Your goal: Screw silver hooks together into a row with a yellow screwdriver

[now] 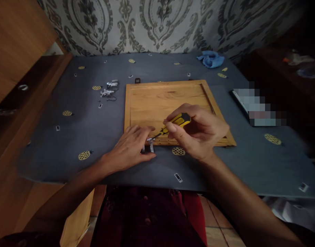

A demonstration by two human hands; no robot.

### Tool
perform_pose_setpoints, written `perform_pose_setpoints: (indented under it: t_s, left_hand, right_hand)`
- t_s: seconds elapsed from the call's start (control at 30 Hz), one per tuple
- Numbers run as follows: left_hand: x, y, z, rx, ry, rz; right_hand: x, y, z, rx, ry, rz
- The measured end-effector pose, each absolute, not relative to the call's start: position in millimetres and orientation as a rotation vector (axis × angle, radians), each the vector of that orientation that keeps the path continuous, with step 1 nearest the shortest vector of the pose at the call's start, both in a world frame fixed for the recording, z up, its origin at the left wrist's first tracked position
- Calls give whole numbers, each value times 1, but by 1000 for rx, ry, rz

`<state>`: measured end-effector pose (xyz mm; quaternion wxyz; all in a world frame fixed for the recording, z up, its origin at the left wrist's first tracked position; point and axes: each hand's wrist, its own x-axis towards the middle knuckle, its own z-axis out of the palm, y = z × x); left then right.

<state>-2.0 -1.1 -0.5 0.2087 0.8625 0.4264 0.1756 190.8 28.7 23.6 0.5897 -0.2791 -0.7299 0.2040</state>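
Note:
A wooden cabinet door panel lies flat on a table under a dark grey cloth printed with yellow pineapples. My right hand is closed round a yellow and black screwdriver, whose tip points down-left at a small metal hinge at the panel's near edge. My left hand rests on the cloth with its fingers pinching that hinge and holding it against the panel.
Several loose metal hinges lie on the cloth to the upper left. A crumpled blue cloth sits at the far edge by the patterned wall. A flat dark object lies right of the panel. Wooden furniture stands at left.

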Motion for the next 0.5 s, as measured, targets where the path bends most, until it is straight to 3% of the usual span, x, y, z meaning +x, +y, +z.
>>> perform_pose_setpoints:
  t_s: [0.5]
  left_hand:
    - [-1,-1,-1,2396,1195,500]
  right_hand:
    - [190,33,23,-635,-1799,445]
